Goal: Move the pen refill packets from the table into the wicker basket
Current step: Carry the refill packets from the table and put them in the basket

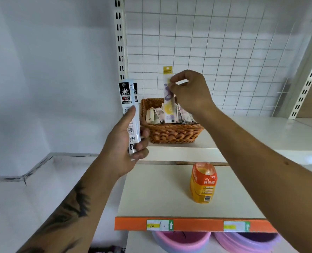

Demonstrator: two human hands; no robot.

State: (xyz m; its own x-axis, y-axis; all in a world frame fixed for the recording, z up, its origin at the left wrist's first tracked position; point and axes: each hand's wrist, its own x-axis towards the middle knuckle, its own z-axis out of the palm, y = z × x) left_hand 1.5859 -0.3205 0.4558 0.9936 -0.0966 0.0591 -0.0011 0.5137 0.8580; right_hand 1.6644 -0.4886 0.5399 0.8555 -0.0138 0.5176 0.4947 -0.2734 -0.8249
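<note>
Left hand (126, 143) closed on a stack of packets (130, 114), still to go. Right hand (189, 90) pinches one packet (168, 92) upright over the basket (171, 132). Several already inside; roughly midway, I'd say.

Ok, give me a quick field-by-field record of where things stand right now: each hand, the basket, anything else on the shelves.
left hand: holds a stack of white-and-black pen refill packets upright, left of the basket
right hand: fingers pinch a yellow-topped purple-printed refill packet, upright over the basket
brown wicker basket: on the upper white shelf, already has several packets inside
orange drink bottle: upright on the lower shelf
pink and purple basins: beneath the orange-edged shelf
</note>
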